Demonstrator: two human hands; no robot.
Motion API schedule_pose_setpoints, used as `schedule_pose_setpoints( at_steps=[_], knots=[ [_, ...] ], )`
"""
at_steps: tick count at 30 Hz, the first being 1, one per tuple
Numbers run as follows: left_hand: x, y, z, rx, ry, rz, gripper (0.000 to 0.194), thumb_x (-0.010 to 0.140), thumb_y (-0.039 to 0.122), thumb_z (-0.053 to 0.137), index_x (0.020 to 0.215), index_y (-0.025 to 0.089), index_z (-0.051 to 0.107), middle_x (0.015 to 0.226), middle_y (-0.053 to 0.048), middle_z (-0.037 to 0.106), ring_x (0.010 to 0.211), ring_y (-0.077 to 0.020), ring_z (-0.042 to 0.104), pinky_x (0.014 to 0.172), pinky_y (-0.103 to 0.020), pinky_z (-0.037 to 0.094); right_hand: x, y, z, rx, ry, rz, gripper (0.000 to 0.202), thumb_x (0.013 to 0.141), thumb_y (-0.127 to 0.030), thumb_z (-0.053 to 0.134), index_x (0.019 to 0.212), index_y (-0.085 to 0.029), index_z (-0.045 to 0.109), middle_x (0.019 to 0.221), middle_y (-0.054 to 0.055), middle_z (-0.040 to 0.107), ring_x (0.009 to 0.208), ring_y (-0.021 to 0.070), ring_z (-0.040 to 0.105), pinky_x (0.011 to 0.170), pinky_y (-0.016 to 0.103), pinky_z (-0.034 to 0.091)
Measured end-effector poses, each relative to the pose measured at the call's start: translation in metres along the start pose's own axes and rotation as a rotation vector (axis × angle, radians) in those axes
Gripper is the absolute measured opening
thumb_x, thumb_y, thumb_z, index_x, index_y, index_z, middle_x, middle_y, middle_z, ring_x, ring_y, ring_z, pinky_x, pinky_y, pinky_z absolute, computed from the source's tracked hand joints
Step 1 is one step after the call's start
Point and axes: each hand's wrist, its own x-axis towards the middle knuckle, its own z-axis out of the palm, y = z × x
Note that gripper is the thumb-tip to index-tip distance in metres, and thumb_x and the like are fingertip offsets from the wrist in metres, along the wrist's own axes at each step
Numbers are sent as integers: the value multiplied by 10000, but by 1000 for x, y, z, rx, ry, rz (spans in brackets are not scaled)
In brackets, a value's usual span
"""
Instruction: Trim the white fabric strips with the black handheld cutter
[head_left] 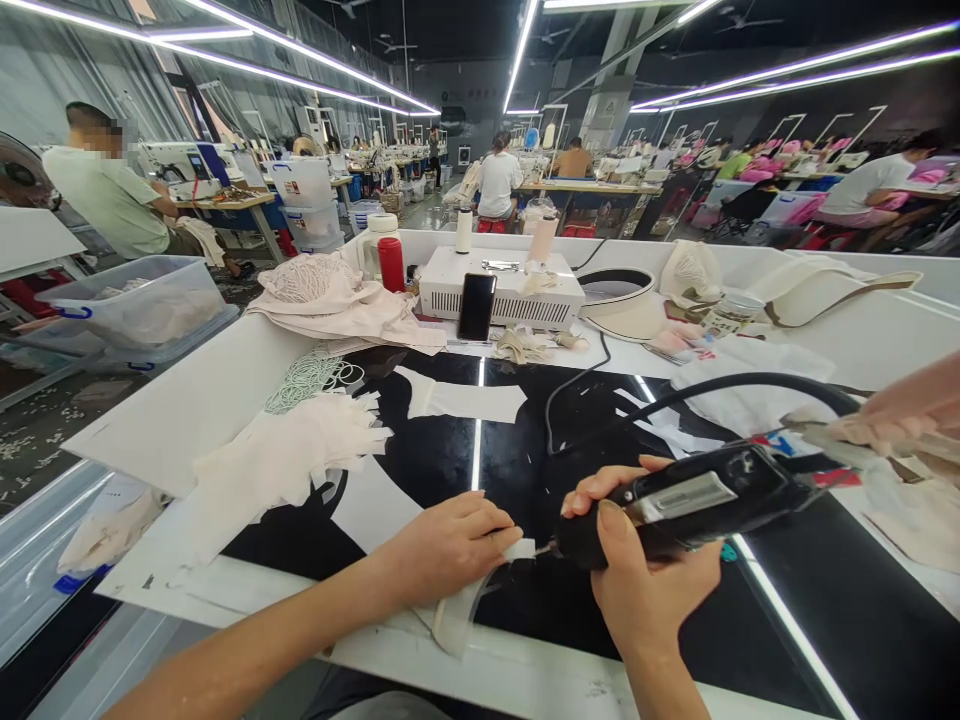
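My right hand (652, 585) is wrapped around a black handheld power tool (675, 500) with a thick black cable leaving its rear end. The tool's narrow tip points left, close to the end of a small pale fabric strip (520, 549); whether they touch I cannot tell. My left hand (454, 545) pinches this strip over the glossy black work surface (517, 480). Below the left fingers hangs a thin, sheer part of the cloth (456, 618). A white pattern-shaped sheet (375, 510) lies partly under my left forearm.
Cream fabric pieces (277, 470) are heaped on the left, near a tangle of pale green cord (311, 380). Behind stand a white vented box (499, 290), a phone (477, 307) and a red bottle (391, 264). A visor (622, 300) lies back right. Other people sit at sewing tables beyond.
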Motion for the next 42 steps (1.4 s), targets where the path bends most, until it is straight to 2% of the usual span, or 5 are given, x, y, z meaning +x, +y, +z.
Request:
schedule_pose_setpoints(
  at_steps=[4, 9, 28, 34, 42],
  knots=[
    [3, 3, -10, 2, 50, 49, 159, 1017, 93, 542, 1143, 121, 633, 1048, -56, 704, 981, -145, 637, 1084, -344, 524, -1, -2, -1, 5, -13, -14, 411, 848, -131, 773, 1186, -257, 578, 825, -25, 673, 627, 153, 648, 600, 331, 564],
    [6, 6, -10, -3, 34, 98, 152, 1027, 92, 533, 1100, 112, 665, 974, -35, 704, 930, -141, 629, 1063, -291, 508, -2, -1, -2, 17, -20, -15, 420, 848, -126, 773, 1199, -256, 582, 838, -15, 674, 637, 158, 653, 608, 337, 567],
    [-4, 6, -14, 27, -77, 25, 219, 1033, 55, 456, 1147, 129, 628, 956, -36, 666, 920, -152, 621, 1036, -344, 533, -4, -3, -2, 17, -33, -18, 414, 863, -114, 763, 1206, -253, 577, 841, -19, 673, 650, 151, 655, 620, 324, 568],
    [-7, 5, -10, 10, -34, 23, 180, 1042, 106, 487, 1118, 158, 643, 942, -20, 660, 883, -145, 612, 1037, -351, 528, -4, -3, -2, 8, -18, -6, 403, 861, -119, 767, 1192, -259, 584, 834, -25, 664, 639, 150, 648, 621, 329, 569],
    [-12, 7, -7, -22, -35, -2, 192, 1062, 129, 466, 1101, 161, 651, 988, -17, 689, 978, -145, 634, 1142, -381, 451, -3, -3, 0, 17, -12, 0, 407, 857, -120, 767, 1195, -256, 587, 838, -22, 667, 645, 159, 649, 612, 340, 563]
  ],
)
